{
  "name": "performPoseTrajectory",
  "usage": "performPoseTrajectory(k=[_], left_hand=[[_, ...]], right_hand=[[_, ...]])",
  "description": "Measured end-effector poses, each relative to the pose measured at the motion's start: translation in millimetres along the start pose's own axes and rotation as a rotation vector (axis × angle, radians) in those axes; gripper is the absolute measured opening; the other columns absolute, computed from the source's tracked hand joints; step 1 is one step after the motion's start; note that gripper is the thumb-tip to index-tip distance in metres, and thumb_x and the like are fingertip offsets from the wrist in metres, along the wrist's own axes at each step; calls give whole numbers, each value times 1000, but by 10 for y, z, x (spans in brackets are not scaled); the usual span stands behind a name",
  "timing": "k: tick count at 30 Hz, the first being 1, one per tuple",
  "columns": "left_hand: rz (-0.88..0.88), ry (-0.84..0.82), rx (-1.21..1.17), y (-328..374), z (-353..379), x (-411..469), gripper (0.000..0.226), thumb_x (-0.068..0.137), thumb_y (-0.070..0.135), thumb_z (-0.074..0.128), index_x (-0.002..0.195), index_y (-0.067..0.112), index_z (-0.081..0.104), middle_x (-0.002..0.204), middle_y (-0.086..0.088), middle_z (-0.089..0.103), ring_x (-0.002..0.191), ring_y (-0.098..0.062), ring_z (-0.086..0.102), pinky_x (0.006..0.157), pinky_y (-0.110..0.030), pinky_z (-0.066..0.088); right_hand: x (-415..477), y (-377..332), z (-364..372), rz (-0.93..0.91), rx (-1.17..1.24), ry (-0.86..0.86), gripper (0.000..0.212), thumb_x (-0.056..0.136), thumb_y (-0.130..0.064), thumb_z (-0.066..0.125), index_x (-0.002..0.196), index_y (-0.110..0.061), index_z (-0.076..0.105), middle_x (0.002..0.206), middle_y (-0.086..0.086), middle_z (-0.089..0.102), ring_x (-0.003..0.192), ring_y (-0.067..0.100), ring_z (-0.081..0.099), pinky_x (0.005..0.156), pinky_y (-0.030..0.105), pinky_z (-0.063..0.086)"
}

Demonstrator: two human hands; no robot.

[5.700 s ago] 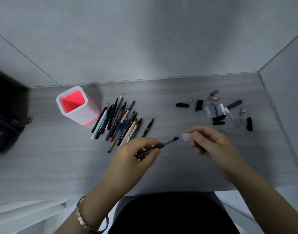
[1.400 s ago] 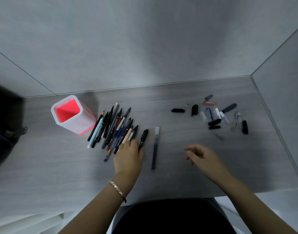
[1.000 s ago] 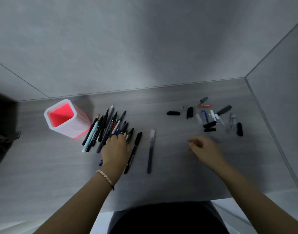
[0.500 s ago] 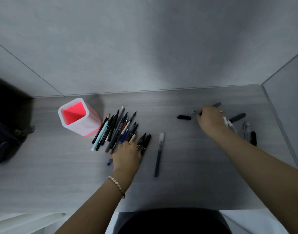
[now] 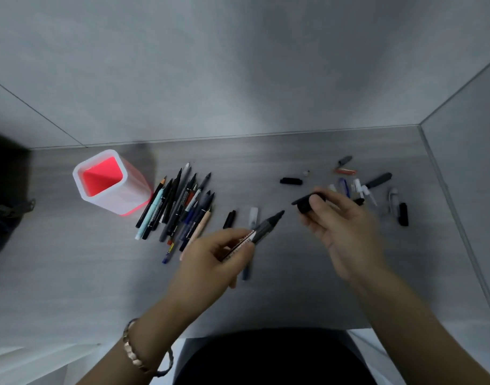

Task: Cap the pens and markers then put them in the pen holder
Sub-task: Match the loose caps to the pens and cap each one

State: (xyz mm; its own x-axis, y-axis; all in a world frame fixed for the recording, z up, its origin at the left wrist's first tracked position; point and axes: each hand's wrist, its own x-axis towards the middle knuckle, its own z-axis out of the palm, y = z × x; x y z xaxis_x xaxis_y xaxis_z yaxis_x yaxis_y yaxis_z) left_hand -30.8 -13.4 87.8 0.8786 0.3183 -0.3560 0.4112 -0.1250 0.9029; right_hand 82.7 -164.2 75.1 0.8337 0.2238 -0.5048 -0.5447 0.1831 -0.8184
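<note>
On the grey, wood-grained counter (image 5: 71, 259), the left hand (image 5: 207, 262) holds an uncapped marker (image 5: 261, 227) above the middle of the surface. Its grip pinches the barrel between thumb and curled fingers. The marker has a dark grey front section, a white label with red and dark print, and a blunt black cone tip that points toward the far right corner. Just apart from that tip, the right hand (image 5: 341, 226) pinches a smooth black cap (image 5: 305, 202) between thumb and fingertips, with the other fingers loosely bent. The pen holder (image 5: 110, 182) stands upright near the far left corner, a rounded-square tube with frosted white walls and a glowing red inside. Beside it lies a heap of pens (image 5: 179, 209), slim and mostly black, with teal, blue, peach and red among them, tips toward the far edge. Between the heap and the marker lie a black pen (image 5: 229, 219) and a capped pen (image 5: 253, 218) with a clear cap, both partly hidden by the left hand. Loose caps (image 5: 377, 180) in black, grey, white, blue and orange are scattered near the far right corner. A beaded bracelet (image 5: 132, 354) circles the left wrist, and a dark bag (image 5: 4, 212) sits past the left edge.
</note>
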Motion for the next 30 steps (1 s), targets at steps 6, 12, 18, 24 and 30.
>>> performPoseTrajectory(k=[6, 12, 18, 24, 30], left_hand=[[92, 2, 40, 42, 75, -104, 31, 81, 12, 66, 77, 43, 68, 59, 9, 66, 44, 4, 49, 45, -9, 39], [153, -15, 105, 24, 43, -135, 20, 74, 28, 61, 82, 47, 66, 68, 22, 67, 56, 4, 57, 53, -9, 43], [332, 23, 301, 2, 48, -149, 33, 75, 41, 52, 107, 37, 54, 97, 12, 61, 75, -6, 60, 67, -25, 48], [379, 66, 369, 20, 40, -173, 30, 75, 44, 54, 101, 30, 61, 76, 4, 70, 72, -6, 59, 64, -25, 46], [310, 26, 315, 108, 49, -232, 23, 75, 44, 53, 88, 28, 63, 67, 5, 62, 57, 4, 50, 55, -14, 38]], right_hand=[[-285, -33, 46, -57, 10, -6, 20, 68, -15, 64, 87, -13, 65, 69, 0, 73, 73, 14, 71, 66, 23, 59], [-385, -26, 82, -87, -94, -32, 18, 78, 1, 59, 92, -9, 65, 77, 7, 68, 69, 9, 69, 67, 23, 59], [-408, -26, 86, -74, -37, -104, 29, 56, -23, 71, 82, -12, 66, 67, 0, 72, 70, 13, 70, 60, 21, 56], [-461, 36, 70, -112, -7, -140, 56, 32, -48, 84, 77, -18, 73, 72, 2, 74, 73, 14, 71, 61, 21, 56], [-522, 57, 71, -156, -6, -136, 58, 30, -51, 85, 77, -19, 74, 72, 2, 75, 72, 14, 71, 60, 21, 56]])
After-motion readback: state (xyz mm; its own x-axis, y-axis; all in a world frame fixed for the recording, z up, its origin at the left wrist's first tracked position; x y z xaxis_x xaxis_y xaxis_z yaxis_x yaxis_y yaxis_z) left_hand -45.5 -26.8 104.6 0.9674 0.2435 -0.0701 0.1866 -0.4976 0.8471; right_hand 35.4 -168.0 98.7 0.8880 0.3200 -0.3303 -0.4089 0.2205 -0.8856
